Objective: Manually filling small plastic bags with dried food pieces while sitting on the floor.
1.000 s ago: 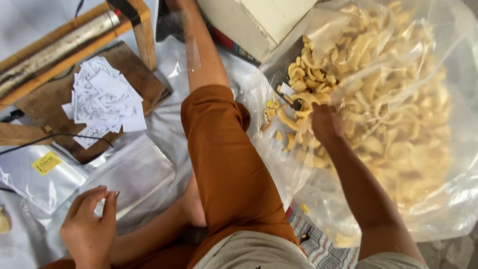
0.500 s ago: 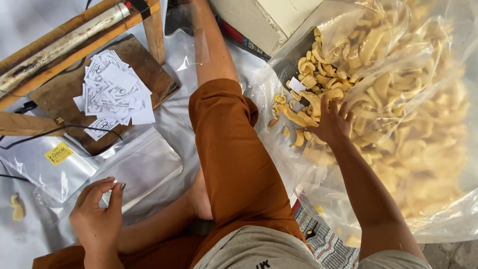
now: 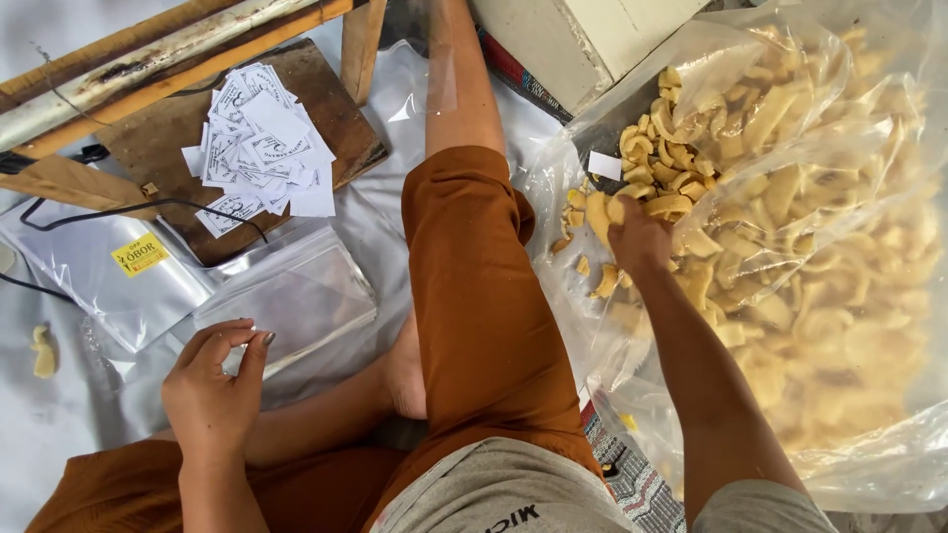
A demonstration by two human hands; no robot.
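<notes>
My right hand [image 3: 640, 235] reaches into the mouth of a big clear plastic bag [image 3: 869, 464] full of pale yellow curled chips [image 3: 790, 227]. Its fingers are curled around a handful of them, and one chip sticks out at its left side. My left hand [image 3: 212, 390] hovers low at the left, thumb and forefinger pinched on the near edge of a clear pouch [image 3: 291, 296] that lies flat on the white sheet. My bent leg in orange trousers [image 3: 474, 296] lies between the two hands.
A heap of small printed paper labels [image 3: 262, 148] lies on a wooden board [image 3: 163, 138]. Behind it stands a wooden frame with a metal bar [image 3: 148, 44]. A silver pouch with a yellow sticker [image 3: 138, 259], a black cable [image 3: 148, 207], a white box [image 3: 583, 39] and a stray chip [image 3: 41, 352] lie around.
My right hand has drawn back through the chips toward the bag's mouth and closed on a handful. My left hand has kept its pinch at the pouch.
</notes>
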